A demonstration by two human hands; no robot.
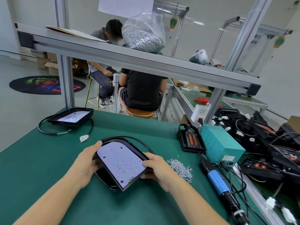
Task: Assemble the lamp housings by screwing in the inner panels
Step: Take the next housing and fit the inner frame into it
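A black lamp housing (138, 151) with a white LED panel (121, 161) inside it is tilted above the green mat, held on both sides. My left hand (90, 161) grips its left edge, thumb on the rim. My right hand (155, 168) grips the right edge. Its black cable (142, 142) loops behind it. A pile of small silver screws (180, 168) lies to the right. The blue electric screwdriver (219, 182) rests on the mat further right. A second housing (71, 116) with a panel lies at the far left.
A teal power box (219, 145) and a black holder (190, 140) stand at the right. Several black housings and cables (263, 143) are piled at the far right. A bag of screws (142, 34) sits on the overhead shelf. Two people sit beyond the table.
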